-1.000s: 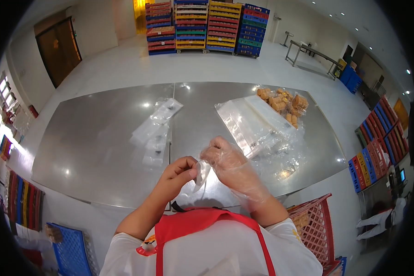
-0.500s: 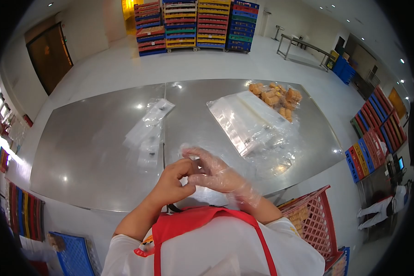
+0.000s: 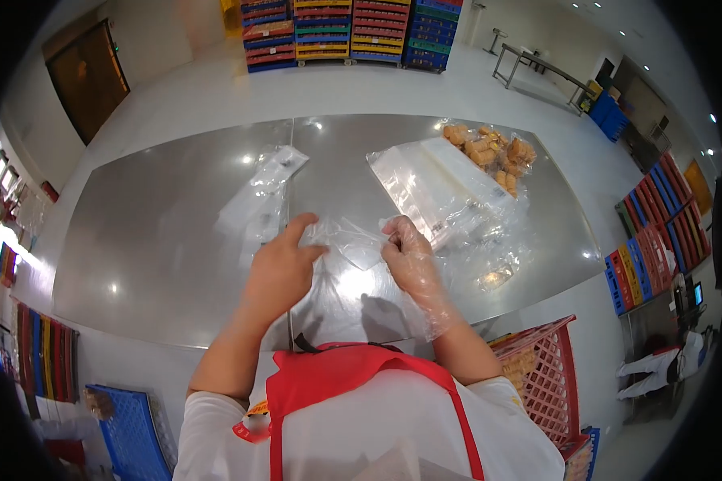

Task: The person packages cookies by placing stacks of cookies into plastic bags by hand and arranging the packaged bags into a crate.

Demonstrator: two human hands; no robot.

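Note:
A thin clear plastic glove hangs stretched out between my hands, over the near part of the steel table. My right hand, which wears a similar clear glove, pinches its right end. On its left side is my bare left hand, thumb and index finger spread apart. Whether the left fingertips touch the plastic is hard to see. Flat clear bags lie in a pile beyond my right hand. Bags filled with golden-brown rolled pieces rest at that pile's far corner.
More clear bags lie left of the seam in the steel table. A red crate stands close by at my right, a blue crate at my lower left. Crate stacks stand far ahead. Another person is at far right.
My hands, which were together, have moved apart and forward. The clear glove is now spread between them. The view has shifted slightly downward.

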